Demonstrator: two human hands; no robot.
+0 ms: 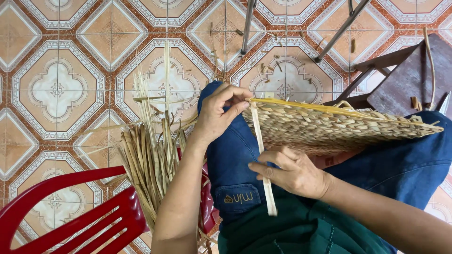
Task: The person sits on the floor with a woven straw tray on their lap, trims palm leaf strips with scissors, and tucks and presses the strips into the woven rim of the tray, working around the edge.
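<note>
On the lap, left hand (217, 113) pinches the woven mat (329, 127) edge; right hand (292, 171) fingers curl closed around a pale strip (262, 155)

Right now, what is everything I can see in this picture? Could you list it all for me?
woven panel: one, straw-coloured with a yellow edge, across the person's lap
flat strip: one, pale tan, hanging down from the panel's left end
bundle of dried strips: one, tan, on the floor beside the left knee
red plastic chair: one, bottom left
wooden stool: one, dark brown, upper right
metal legs: two, grey, top centre
tiled floor: orange and white pattern
jeans: blue, on the person's legs
left hand: pinching the panel's left corner
right hand: fingers on the strip, under the panel
</note>
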